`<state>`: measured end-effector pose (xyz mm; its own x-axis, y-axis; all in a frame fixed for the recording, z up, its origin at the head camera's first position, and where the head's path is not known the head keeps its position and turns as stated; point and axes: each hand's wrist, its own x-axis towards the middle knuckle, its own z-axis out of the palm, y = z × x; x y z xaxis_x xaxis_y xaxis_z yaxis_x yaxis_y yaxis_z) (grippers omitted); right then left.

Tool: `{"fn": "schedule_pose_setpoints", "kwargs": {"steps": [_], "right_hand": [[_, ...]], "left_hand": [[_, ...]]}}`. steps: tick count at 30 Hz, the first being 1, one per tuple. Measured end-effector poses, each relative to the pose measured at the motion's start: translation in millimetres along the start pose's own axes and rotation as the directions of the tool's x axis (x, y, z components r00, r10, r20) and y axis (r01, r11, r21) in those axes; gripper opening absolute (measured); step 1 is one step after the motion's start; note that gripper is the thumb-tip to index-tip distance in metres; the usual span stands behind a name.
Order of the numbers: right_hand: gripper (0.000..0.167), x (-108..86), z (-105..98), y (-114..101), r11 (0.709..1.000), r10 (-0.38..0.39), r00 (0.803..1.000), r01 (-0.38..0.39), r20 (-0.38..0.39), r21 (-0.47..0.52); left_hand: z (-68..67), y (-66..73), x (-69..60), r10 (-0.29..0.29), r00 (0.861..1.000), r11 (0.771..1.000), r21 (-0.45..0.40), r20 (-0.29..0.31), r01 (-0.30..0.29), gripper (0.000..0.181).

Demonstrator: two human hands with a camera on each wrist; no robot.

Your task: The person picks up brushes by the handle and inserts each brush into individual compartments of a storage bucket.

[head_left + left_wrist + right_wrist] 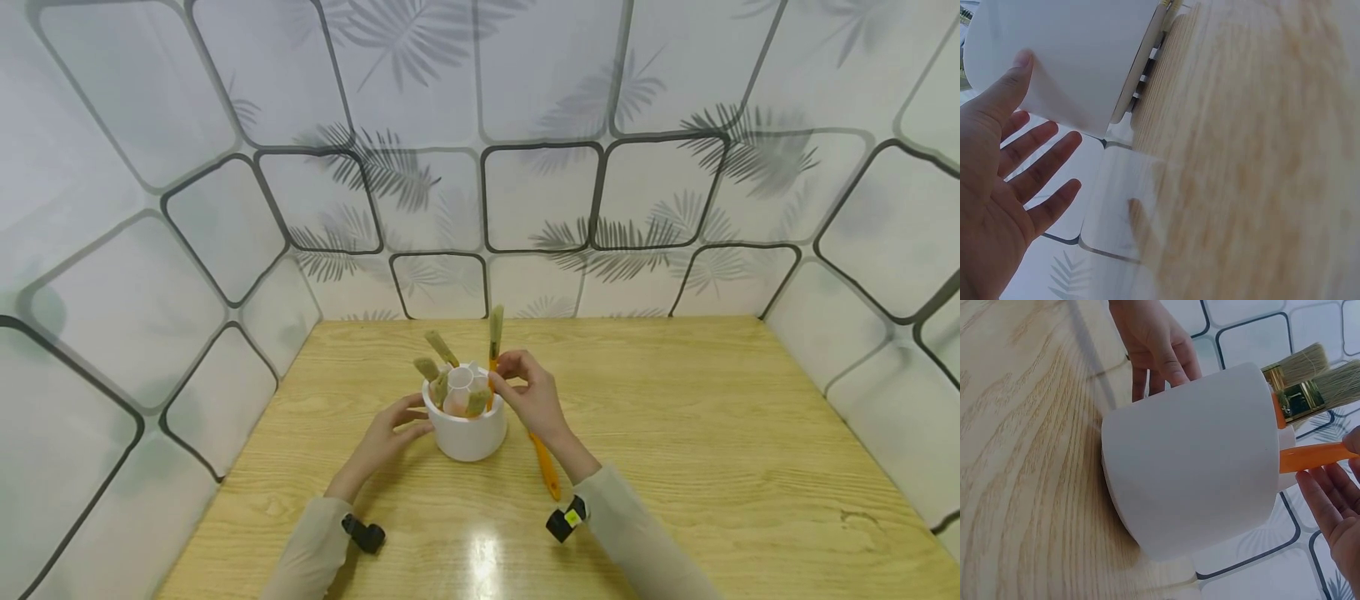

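A round white holder point(471, 439) stands on the table with several paintbrushes in it, bristles up, around a white central tube point(460, 379). My right hand point(534, 398) pinches the orange handle point(1313, 457) of one upright paintbrush point(496, 331) at the holder's right side; its lower end is inside, hidden by the wall. On the opposite side my left hand point(388, 432) rests against the holder, thumb on the white wall point(1085, 56) and fingers loosely extended in the left wrist view. Other bristle heads point(1310, 394) poke over the rim in the right wrist view.
Another orange handle point(546, 468) lies on the wooden table point(712, 450) beneath my right forearm, its far end hidden. Patterned walls point(540, 200) enclose the table at the back and both sides. Small black cameras point(364, 534) are strapped to both wrists.
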<state>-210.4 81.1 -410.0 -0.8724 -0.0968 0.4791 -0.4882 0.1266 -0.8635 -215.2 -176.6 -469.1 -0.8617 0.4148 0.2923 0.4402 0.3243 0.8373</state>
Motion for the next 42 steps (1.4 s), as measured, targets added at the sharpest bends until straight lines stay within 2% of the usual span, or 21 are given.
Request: {"fn": "schedule_pose_setpoints", "kwargs": {"steps": [31,42], "right_hand": [[0.021,-6.3,4.2,-3.2,0.999,0.026,0.999,-0.025,0.037,-0.028],[0.020,-6.9,4.6,-1.8,1.000,0.029,0.998,-0.029,0.052,-0.012]], "left_hand": [[-0.2,0.3,-0.7,-0.009,1.000,1.000,-0.007,0.011,0.010,0.046],[-0.8,-1.0,-0.3,0.009,1.000,1.000,0.006,0.013,-0.009,0.046]]}}
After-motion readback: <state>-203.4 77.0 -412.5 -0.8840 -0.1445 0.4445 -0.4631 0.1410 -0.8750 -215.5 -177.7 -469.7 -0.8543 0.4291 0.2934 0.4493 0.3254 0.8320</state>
